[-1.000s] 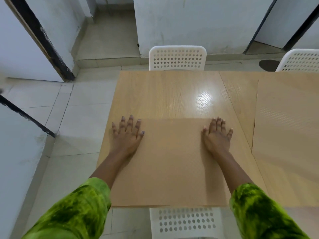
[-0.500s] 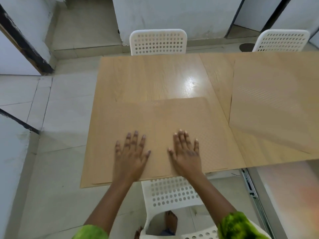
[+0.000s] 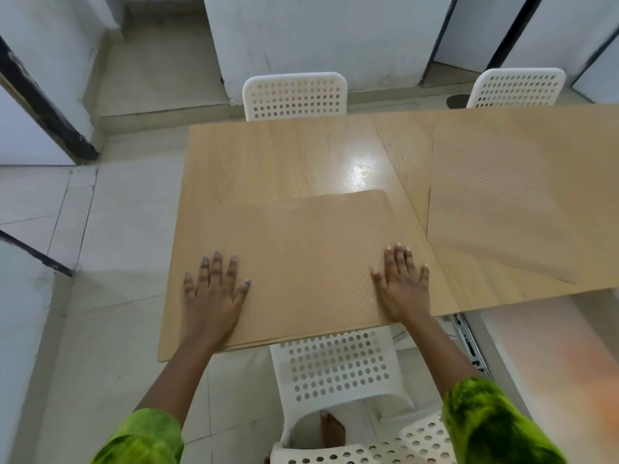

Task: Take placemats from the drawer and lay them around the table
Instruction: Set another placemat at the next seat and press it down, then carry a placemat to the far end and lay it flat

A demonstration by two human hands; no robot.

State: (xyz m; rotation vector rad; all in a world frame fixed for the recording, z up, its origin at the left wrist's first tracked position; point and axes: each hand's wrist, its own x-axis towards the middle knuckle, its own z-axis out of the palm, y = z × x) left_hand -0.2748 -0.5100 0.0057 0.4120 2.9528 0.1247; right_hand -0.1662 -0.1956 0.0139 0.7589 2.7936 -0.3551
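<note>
Here, the left hand (image 3: pixel 214 293) lies flat, fingers spread, on a tan dimpled rectangular placemat (image 3: pixel 308 256) at the near edge of the light wooden surface (image 3: pixel 278 159); the right hand (image 3: pixel 403 286) presses flat too. This mat seems laid; next, probably squaring it, then fetching another.
</note>
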